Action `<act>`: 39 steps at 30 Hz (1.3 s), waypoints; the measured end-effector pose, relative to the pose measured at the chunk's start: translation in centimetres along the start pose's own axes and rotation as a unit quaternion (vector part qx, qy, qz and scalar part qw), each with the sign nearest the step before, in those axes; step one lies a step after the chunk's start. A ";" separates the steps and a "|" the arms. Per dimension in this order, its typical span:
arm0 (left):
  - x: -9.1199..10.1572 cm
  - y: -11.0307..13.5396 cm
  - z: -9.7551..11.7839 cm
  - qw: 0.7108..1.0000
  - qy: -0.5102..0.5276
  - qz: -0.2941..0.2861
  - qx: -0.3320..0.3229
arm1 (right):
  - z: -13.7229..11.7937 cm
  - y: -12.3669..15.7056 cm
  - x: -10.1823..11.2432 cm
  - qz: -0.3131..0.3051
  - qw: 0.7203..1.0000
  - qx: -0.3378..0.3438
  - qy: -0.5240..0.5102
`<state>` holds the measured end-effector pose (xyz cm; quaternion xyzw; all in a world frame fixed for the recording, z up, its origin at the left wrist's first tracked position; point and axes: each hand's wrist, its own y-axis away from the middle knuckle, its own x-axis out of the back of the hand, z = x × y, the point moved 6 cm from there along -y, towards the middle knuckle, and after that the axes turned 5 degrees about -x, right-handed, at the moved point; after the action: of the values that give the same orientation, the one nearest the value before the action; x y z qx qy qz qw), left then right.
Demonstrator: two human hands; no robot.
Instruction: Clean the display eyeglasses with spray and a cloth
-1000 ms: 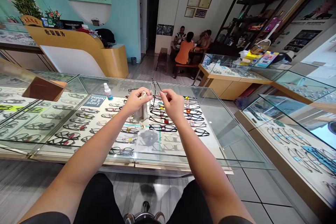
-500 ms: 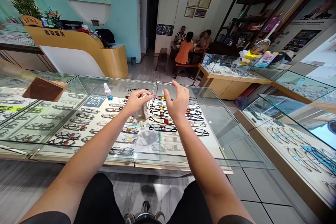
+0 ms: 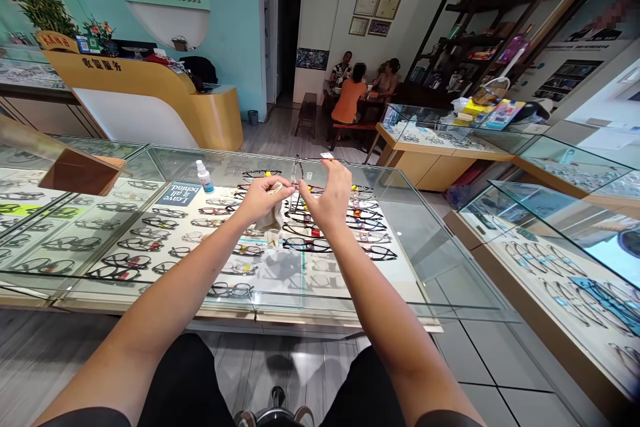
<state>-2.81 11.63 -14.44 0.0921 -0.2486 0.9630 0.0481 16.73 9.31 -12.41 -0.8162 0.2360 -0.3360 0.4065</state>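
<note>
My left hand (image 3: 263, 199) is closed, pinching a pair of eyeglasses (image 3: 299, 170) together with a pale cloth (image 3: 271, 221) that hangs below the fingers. The eyeglasses are held up over the glass counter, seen nearly edge-on. A small white tag (image 3: 327, 155) shows at their right, near my right fingertips. My right hand (image 3: 330, 197) is curved with thumb and fingers apart. Its thumb tip is right by the frame, close to the left fingertips; whether it touches is hard to tell.
Under my hands is a glass display case (image 3: 415, 260) with rows of eyeglasses inside. A white spray bottle (image 3: 205, 177) stands on its top at the left. A brown wedge-shaped object (image 3: 83, 170) is farther left. More showcases (image 3: 565, 267) line the right. Several people sit at a table behind.
My right hand has moved left toward the eyeglasses, its thumb now close to the frame and the left fingertips. My left hand still holds the eyeglasses and cloth.
</note>
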 end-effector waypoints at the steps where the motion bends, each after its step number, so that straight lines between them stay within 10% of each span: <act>1: 0.0 0.0 0.0 1.000 0.002 0.000 0.004 | 0.0 0.0 0.0 -0.004 1.000 0.000 0.001; 29: 2.6 -0.7 -0.4 0.982 0.106 0.158 -0.002 | 1.6 0.7 -2.7 -0.216 0.972 -0.086 0.043; 39: 1.8 -1.1 0.1 0.991 0.078 0.099 -0.043 | -1.2 0.9 -2.3 -0.237 0.971 -0.015 0.004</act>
<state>-4.37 12.59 -13.51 -0.0110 -0.2931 0.9557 -0.0244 14.19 9.76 -13.40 -0.8536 0.0427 -0.4227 0.3016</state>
